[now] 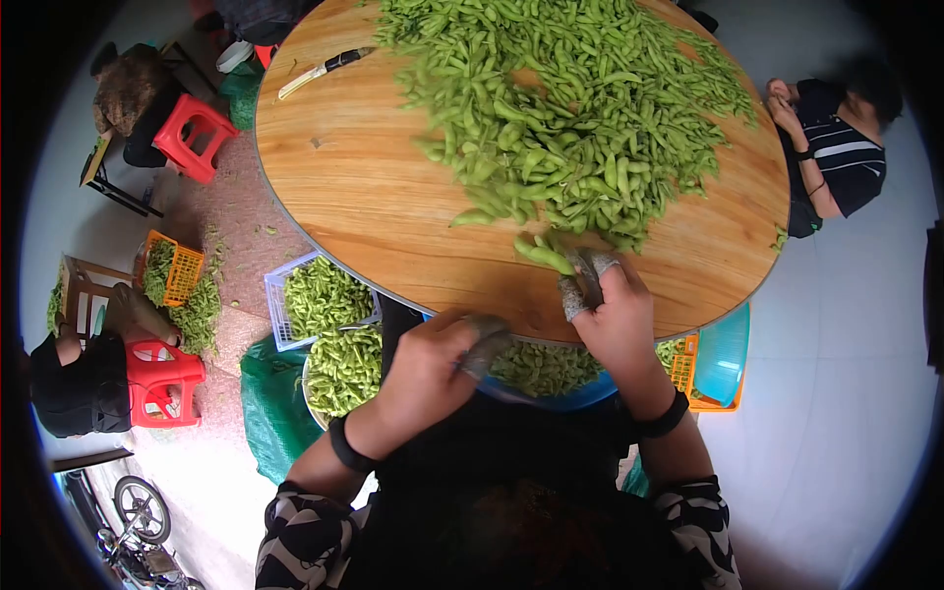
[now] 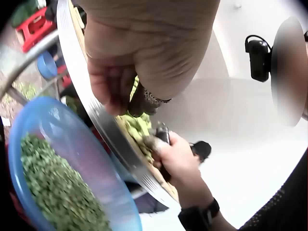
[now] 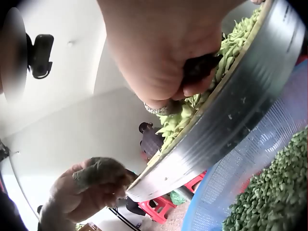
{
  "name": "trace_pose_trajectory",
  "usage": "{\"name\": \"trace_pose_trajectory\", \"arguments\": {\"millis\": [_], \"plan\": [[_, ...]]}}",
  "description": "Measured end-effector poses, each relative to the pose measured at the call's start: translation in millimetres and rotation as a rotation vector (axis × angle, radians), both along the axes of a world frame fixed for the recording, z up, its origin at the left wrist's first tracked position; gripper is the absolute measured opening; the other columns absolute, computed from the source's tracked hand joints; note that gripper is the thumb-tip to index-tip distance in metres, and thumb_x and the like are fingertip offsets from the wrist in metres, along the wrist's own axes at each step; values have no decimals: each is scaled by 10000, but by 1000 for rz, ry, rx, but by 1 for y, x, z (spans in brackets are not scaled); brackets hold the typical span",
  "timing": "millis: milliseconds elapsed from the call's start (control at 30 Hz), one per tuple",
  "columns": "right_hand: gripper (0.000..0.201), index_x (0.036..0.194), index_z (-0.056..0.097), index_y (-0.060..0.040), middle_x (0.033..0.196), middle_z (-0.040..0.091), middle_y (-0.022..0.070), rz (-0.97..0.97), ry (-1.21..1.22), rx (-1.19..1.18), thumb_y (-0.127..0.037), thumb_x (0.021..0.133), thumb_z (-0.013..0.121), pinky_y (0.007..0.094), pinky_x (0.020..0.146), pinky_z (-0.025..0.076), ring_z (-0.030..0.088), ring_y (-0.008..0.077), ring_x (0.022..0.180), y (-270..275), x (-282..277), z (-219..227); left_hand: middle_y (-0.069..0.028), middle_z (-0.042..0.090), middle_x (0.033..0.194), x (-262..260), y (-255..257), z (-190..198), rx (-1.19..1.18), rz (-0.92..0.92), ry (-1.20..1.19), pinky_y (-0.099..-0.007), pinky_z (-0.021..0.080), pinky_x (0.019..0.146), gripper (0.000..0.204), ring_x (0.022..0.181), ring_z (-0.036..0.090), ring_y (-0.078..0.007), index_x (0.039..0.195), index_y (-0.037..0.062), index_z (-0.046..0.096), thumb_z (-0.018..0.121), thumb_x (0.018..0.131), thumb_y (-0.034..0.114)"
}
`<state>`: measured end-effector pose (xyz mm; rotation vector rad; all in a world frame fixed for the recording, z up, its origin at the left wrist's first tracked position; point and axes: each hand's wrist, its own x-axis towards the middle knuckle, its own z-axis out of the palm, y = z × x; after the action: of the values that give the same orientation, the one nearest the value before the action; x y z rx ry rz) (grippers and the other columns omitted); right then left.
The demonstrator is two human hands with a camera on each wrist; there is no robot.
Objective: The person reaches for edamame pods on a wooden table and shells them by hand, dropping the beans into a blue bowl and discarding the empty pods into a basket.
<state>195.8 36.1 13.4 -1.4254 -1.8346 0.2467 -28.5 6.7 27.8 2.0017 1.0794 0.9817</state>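
Note:
My right hand (image 1: 619, 315) curls round a small dark object (image 3: 199, 67) at the table's near edge. Its exact kind cannot be told. Grey covers wrap some of the right fingertips, which are right by a few green soybean pods (image 1: 543, 254) on the round wooden table (image 1: 344, 167). Loosely bent, the fingers of my left hand (image 1: 433, 369) are just off the rim, above a blue basin (image 2: 126, 211) of shelled green beans (image 2: 62, 187). A dark grey cover (image 3: 98, 172) sits on one left finger; nothing shows in its grasp. A large pile of pods (image 1: 580, 118) spreads across the table.
A knife (image 1: 324, 72) with a black-wrapped handle lies at the table's far left. Crates and a bowl of pods (image 1: 344, 369) stand below left, beside a green sack (image 1: 270, 413). A teal basket (image 1: 723, 359) is at right. Other people sit around on red stools (image 1: 197, 138).

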Motion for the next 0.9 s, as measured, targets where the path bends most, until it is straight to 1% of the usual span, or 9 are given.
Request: {"name": "trace_pose_trajectory", "arguments": {"millis": [133, 200, 267, 333, 467, 600, 667, 767, 900], "plan": [[322, 1025, 621, -37, 931, 623, 175, -42, -51, -56, -84, 723, 724, 380, 676, 529, 641, 340, 799, -9, 17, -10, -99, 673, 864, 38, 16, -9, -223, -125, -23, -284, 528, 627, 173, 714, 663, -176, 1065, 12, 625, 571, 901, 27], [329, 1028, 615, -36, 882, 628, 163, -75, 226, -121, -80, 720, 721, 372, 667, 526, 646, 322, 765, -17, 14, -5, -128, 668, 860, 49, 21, -6, -437, -101, -90, -316, 530, 633, 174, 722, 671, -224, 1050, 10, 624, 577, 883, 18], [330, 1029, 612, -34, 867, 632, 157, -30, 227, -138, -79, 721, 720, 368, 666, 526, 649, 313, 752, -25, 12, -2, -158, 663, 856, 58, 22, -5, -657, -72, -156, -348, 532, 640, 175, 731, 680, -271, 1035, 9, 624, 584, 864, 9], [307, 1045, 612, -25, 864, 649, 151, 62, 194, -156, -79, 757, 703, 366, 670, 527, 658, 304, 749, -34, 5, 0, -98, 664, 841, 64, 22, -6, -642, -68, -452, -295, 527, 617, 139, 702, 657, -169, 1027, 1, 618, 557, 903, 8], [360, 1170, 569, 9, 920, 659, 182, 159, 359, -197, -91, 836, 658, 374, 692, 528, 666, 323, 791, -40, 4, -6, -32, 660, 882, 59, 16, -8, -737, 19, -660, -221, 475, 562, 138, 656, 574, -80, 1045, 11, 610, 505, 959, 31], [401, 1232, 527, 18, 893, 654, 149, 212, 365, -331, -56, 847, 613, 334, 701, 518, 664, 255, 785, -47, 13, 11, -25, 653, 855, 42, 12, -3, -782, -104, -513, -217, 398, 526, 163, 586, 462, -62, 1034, 23, 604, 472, 990, 108], [415, 1266, 500, 19, 851, 629, 89, 394, 548, -547, -14, 855, 545, 289, 702, 495, 622, 162, 766, -47, 13, 19, -9, 610, 787, 43, 5, 0, -761, -153, -498, -216, 398, 535, 166, 575, 469, -68, 1005, 28, 610, 480, 991, 130], [404, 1260, 500, 16, 819, 594, 47, 422, 634, -655, 8, 856, 490, 259, 694, 470, 564, 106, 749, -52, 15, 21, 3, 573, 721, 38, 3, -6, -735, -220, -425, -214, 396, 552, 170, 568, 475, -75, 972, 33, 615, 489, 990, 146], [387, 1247, 503, 11, 821, 596, 46, 437, 670, -738, 6, 861, 480, 258, 682, 465, 557, 109, 744, -58, 20, 20, 6, 571, 710, 34, 2, -5, -810, -267, -354, -206, 379, 551, 160, 592, 470, -58, 955, 39, 612, 495, 985, 144]]}}
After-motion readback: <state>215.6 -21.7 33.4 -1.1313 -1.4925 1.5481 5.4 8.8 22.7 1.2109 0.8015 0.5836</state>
